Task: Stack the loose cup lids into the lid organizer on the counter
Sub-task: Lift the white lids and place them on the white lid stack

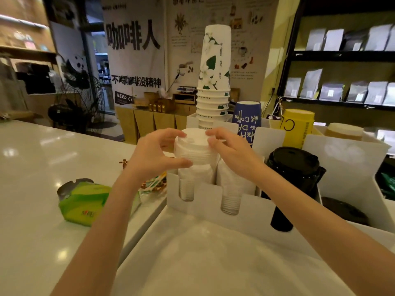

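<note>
A stack of white cup lids (pixel 195 147) is held just above the leftmost slot of the white lid organizer (pixel 208 201). My left hand (pixel 155 153) grips the stack's left side, with the thumb under its lower edge. My right hand (pixel 232 149) grips its right side with the fingertips on the top lid. More white lids (pixel 187 186) fill that slot below the held stack. A second column of white lids (pixel 232 193) fills the middle slot. A column of black lids (pixel 296 165) stands in the right slot.
Behind the organizer rise a tall stack of white flowered paper cups (pixel 214 77), blue cups (pixel 246 118) and yellow cups (pixel 298 127). A green tissue pack (pixel 85 201) and loose sachets (pixel 152 184) lie on the white counter (pixel 32 167) at left. A white tray (pixel 213 253) lies in front.
</note>
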